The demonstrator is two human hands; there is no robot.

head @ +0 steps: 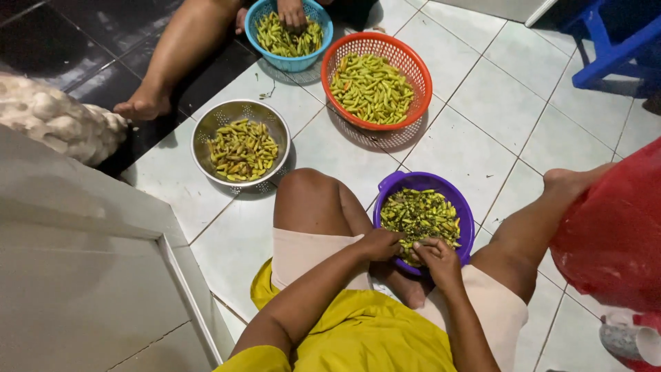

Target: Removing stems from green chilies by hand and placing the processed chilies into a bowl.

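The white tiled floor [475,145] is filling most of the frame. An orange basket [420,76] of green chilies is sitting at upper centre, a steel colander [206,127] of chilies at centre left, and a blue basket [320,41] at the top edge, where another person's hand [292,12] is reaching in. The purple basket [454,196] of chili pieces is resting at lower centre, between the person's legs. The left hand [381,244] is curling over the near rim, fingers pressed together. The right hand [437,256] is lying just beside it, fingertips pinched over the chili pieces [420,215]; whether a piece is being held cannot be told.
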